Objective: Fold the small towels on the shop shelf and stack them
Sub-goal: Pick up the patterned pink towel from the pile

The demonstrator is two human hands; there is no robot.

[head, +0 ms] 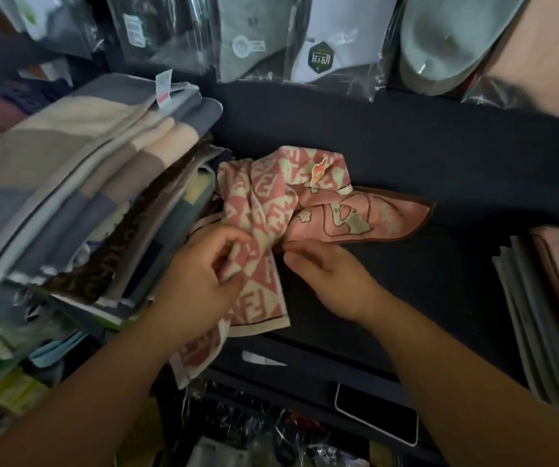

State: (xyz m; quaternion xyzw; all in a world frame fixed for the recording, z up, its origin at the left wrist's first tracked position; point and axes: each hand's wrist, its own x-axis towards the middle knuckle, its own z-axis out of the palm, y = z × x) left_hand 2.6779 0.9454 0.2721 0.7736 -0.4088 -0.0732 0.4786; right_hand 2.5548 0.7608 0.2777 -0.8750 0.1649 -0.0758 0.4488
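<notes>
At the far left we have a tall stack of folded towels (79,183) in grey, cream and peach bands, leaning on the dark shelf (439,146), with a white label standing up from its top edge. Below it lie blurred packets that we cannot make out.

Just right of that stack, our left hand (200,284) grips the pink and cream patterned towel (264,210). The fingers are curled round its lower strip and the thumb presses the cloth from above. This towel lies unfolded and bunched on the shelf between the two stacks. Its upper part is crumpled against the left stack, and its lower end hangs over the shelf's front edge under our wrist. A small orange tag (316,173) sits near its top.

Our right hand (325,274) is close beside the left. Its fingers are bent and the tips touch the cloth where the patterned towel crosses a plain pink towel with brown trim (372,217). We cannot tell whether they pinch it. The trimmed towel spreads out to the right, partly under the patterned one.

Further right, near the front edge, a phone (375,416) lies face up. At the far right sits a second stack of folded towels (554,298), grey with pink on top. Bagged goods (318,55) hang along the back.
</notes>
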